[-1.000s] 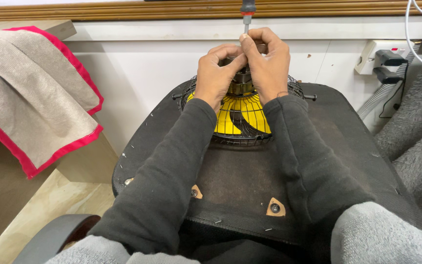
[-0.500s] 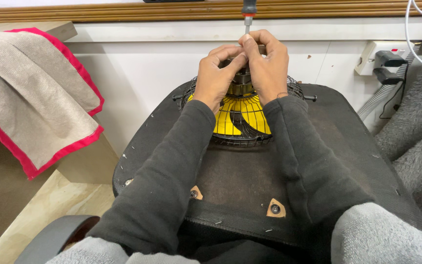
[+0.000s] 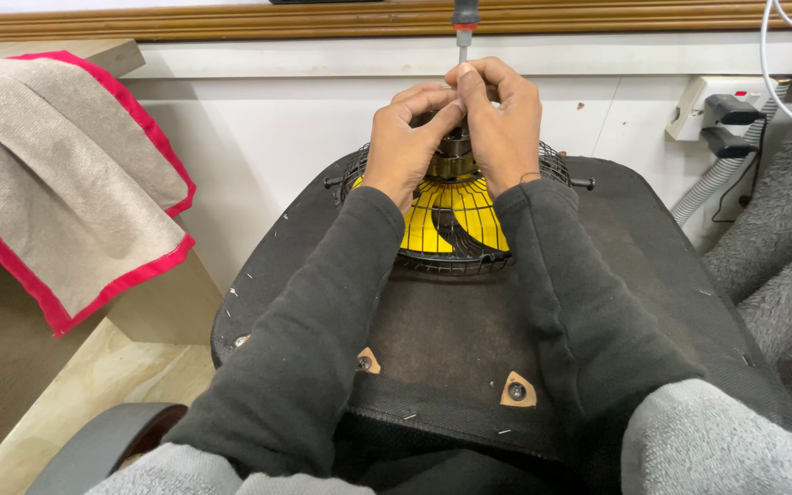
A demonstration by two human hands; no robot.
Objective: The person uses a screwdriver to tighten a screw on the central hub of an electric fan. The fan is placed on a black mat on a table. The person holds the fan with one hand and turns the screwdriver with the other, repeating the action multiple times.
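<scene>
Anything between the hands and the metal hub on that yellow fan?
Nothing visible. Left hand and right hand already clasp the metal motor hub above the yellow-bladed fan's black wire grille; the screwdriver rises between the fingertips.

A single view, taken from a camera worn on the person's head. It looks down and forward along both dark-sleeved forearms, which run from the bottom edge up toward the middle of the frame. The left hand and right hand meet close together just above centre, at about arm's length from the lens. Beneath them lies a round black wire-caged fan with yellow blades on a flat black padded seat base. The view faces a white wall close behind. No second view shares the scene.
</scene>
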